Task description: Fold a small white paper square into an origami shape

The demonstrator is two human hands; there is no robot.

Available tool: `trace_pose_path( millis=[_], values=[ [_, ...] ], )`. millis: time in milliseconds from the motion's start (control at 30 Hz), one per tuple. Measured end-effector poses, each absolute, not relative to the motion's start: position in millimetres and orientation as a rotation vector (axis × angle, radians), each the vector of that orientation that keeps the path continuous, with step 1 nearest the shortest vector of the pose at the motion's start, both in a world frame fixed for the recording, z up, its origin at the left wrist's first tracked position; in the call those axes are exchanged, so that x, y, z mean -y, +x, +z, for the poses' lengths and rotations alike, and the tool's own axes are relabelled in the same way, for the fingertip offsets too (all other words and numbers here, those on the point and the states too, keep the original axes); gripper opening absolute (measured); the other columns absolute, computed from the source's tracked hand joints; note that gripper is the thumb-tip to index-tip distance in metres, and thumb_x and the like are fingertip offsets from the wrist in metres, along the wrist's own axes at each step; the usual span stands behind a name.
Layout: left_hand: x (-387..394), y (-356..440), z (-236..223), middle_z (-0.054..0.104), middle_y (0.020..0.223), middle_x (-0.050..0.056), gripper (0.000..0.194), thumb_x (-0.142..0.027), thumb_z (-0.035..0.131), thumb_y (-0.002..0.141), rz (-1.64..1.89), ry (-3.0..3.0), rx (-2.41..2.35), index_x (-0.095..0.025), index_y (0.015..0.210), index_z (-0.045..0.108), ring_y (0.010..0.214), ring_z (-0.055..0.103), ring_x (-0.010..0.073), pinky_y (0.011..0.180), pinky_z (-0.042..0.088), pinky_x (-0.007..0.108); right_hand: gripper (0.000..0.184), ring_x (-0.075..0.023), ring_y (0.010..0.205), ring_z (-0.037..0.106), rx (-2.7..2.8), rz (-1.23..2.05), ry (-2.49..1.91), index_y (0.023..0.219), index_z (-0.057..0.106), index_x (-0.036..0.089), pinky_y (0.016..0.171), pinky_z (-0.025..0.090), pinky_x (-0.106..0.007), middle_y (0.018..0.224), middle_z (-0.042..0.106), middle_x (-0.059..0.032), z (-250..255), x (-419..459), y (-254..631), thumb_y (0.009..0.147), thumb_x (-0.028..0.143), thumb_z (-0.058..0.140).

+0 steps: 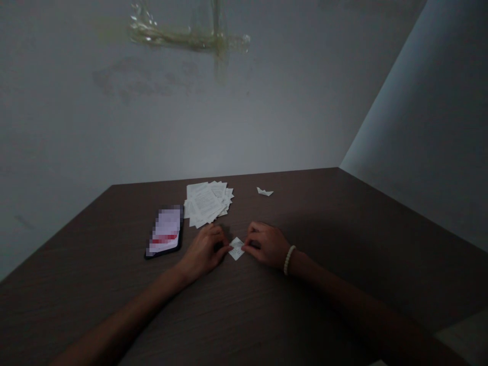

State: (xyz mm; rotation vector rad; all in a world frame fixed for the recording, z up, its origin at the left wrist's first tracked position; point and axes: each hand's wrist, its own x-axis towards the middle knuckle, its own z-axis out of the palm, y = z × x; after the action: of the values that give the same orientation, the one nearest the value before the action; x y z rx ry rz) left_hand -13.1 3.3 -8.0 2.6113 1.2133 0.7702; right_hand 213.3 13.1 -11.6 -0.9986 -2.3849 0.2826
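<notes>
Both hands are brought close together low on the table, and a small folded paper (237,248) is pinched between them. By the left hand (206,249) its left corner is nipped with thumb and fingertips; by the right hand (266,244) the opposite corner is gripped the same way, fingers curled in tight. A pale bead bracelet (288,260) is worn on the right wrist. The paper is kept flat on the table surface, turned like a diamond, so that, it may be judged, its edges can be pressed against something hard and a crease kept sharp. Thin white stock, it seems, with faint print, though that cannot be read at this size.

Just left of the left hand a dark phone (165,232) is laid face up, screen lit, placed where it can be glanced at. Beyond the hands a loose fan of printed paper sheets (208,202) is spread, near but not touching. Farther back and to the right, well apart, a small folded paper boat shape (264,191) is set down. Everything is borne by a dark wood-grain table (343,239), matte and streaked, pushed into a corner of plain grey walls.
</notes>
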Motion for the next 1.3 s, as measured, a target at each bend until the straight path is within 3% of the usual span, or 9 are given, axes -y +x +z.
trace_pose_path(
  millis=[367,533,767,1133,1300],
  values=[
    [-8,-13,-5,0.062,0.075,0.003,0.023,-0.032,0.07,0.078,0.728,2.43,-1.327,-0.016,0.065,0.06,0.079,0.055,0.0192,0.076,0.043,0.034,0.018,-0.0121,0.075,0.054,2.38,0.289,-1.076,0.08,0.068,0.017,0.067,0.038,-0.025,0.086,0.059,-0.0021,-10,-12,212,0.088,0.031,0.059],
    [-8,-13,-6,0.062,0.075,0.002,0.021,-0.032,0.07,0.077,0.767,2.374,-1.356,-0.016,0.069,0.059,0.077,0.055,0.0181,0.072,0.042,0.031,0.017,-0.0125,0.075,0.054,2.372,0.294,-1.1,0.077,0.068,0.018,0.067,0.038,-0.025,0.087,0.059,-0.0021,-10,-13,210,0.085,0.032,0.062],
    [-7,-9,-5,0.061,0.073,0.002,0.025,-0.033,0.058,0.086,0.757,2.386,-1.304,-0.016,0.068,0.061,0.076,0.054,0.0174,0.073,0.041,0.031,0.016,-0.0134,0.079,0.057,2.372,0.35,-1.142,0.076,0.068,0.018,0.069,0.039,-0.025,0.088,0.061,-0.0023,-9,-14,208,0.084,0.032,0.063],
    [-6,-2,-7,0.061,0.071,0.003,0.024,-0.033,0.063,0.08,0.715,2.396,-1.506,-0.017,0.063,0.058,0.076,0.054,0.0198,0.072,0.04,0.032,0.017,-0.0149,0.08,0.058,2.342,0.364,-1.253,0.072,0.066,0.018,0.07,0.04,-0.026,0.085,0.061,-0.0029,-8,-14,204,0.081,0.032,0.066],
    [-5,-3,-7,0.061,0.072,0.003,0.025,-0.036,0.062,0.081,0.699,2.416,-1.546,-0.018,0.063,0.057,0.077,0.055,0.0207,0.073,0.04,0.034,0.012,-0.0149,0.082,0.058,2.309,0.361,-1.24,0.08,0.067,0.019,0.071,0.04,-0.026,0.089,0.06,-0.0026,-4,-11,204,0.081,0.032,0.067]
  ],
)
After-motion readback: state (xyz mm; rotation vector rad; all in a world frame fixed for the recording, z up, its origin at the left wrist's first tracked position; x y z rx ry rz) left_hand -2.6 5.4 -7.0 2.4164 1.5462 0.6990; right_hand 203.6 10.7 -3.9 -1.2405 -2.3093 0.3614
